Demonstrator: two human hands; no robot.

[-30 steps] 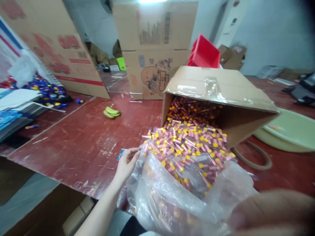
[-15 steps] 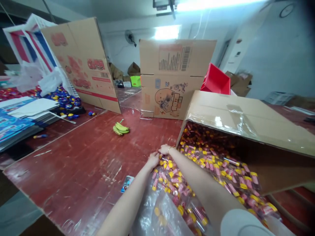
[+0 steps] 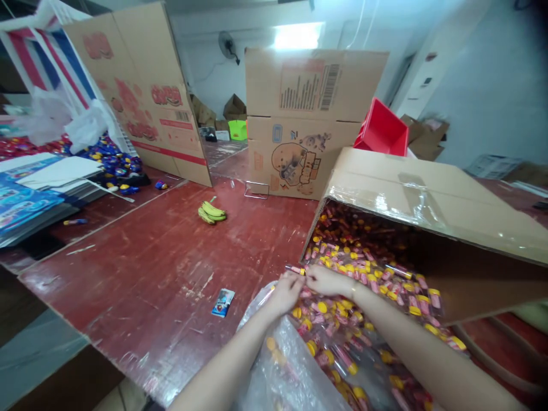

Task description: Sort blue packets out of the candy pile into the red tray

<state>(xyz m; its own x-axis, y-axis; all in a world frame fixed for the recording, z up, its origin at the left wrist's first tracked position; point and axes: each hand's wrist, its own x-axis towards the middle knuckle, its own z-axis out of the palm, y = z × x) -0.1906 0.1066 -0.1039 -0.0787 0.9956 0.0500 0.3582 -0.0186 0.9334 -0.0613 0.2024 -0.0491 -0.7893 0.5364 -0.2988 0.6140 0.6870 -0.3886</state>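
Note:
My left hand (image 3: 289, 292) and my right hand (image 3: 327, 281) meet at the far edge of a heap of small clear tubes (image 3: 338, 308) with pink wrapping and yellow caps. The fingers of both are curled in, and what they grip is hidden. One tube (image 3: 295, 270) shows just beyond the left fingertips; whether it is held I cannot tell. Beneath my left forearm a clear plastic bag (image 3: 278, 359) spreads out, with some tubes showing through it. More tubes fill the mouth of a cardboard box (image 3: 385, 182) lying on its side at the right.
Green bananas (image 3: 212, 213) and a small blue packet (image 3: 223, 302) lie on the red tabletop (image 3: 154, 285). Printed cardboard (image 3: 291, 154) stands at the back, beside a red bin (image 3: 382, 128). At left are another cardboard sheet (image 3: 145, 97) and blue-wrapped sweets (image 3: 115, 162).
Both hands have moved a little nearer and to the right, staying close together. The plastic bag's edge has been drawn up beside the left hand. The view has tilted down slightly.

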